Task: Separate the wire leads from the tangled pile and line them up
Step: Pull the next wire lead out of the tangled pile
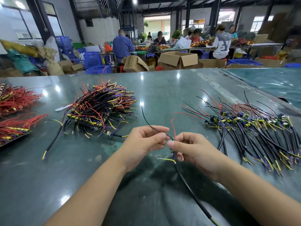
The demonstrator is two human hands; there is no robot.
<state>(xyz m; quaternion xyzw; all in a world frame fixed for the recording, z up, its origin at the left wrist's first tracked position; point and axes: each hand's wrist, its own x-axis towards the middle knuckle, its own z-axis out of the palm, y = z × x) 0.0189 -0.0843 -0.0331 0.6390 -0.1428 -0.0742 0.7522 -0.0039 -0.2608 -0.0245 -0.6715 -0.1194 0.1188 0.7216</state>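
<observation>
A tangled pile (101, 108) of black, red, yellow and purple wire leads with small circuit boards lies on the table's left middle. On the right, separated leads (254, 128) lie side by side in a row. My left hand (145, 142) pinches the thin black wire (146, 119) of one lead. My right hand (192, 149) grips that lead's small circuit board (171, 150); its red wire (173, 126) stands up. The thick black cable (192, 193) of this lead trails toward me, and a yellow-green wire with a ring end (166, 159) sticks out left.
The dark green table (162, 88) has bundles of red-wired leads (14, 101) at its far left edge. One loose black cable (53, 141) lies left of the pile. Beyond the table stand cardboard boxes (177, 60), blue crates (92, 60) and several seated people.
</observation>
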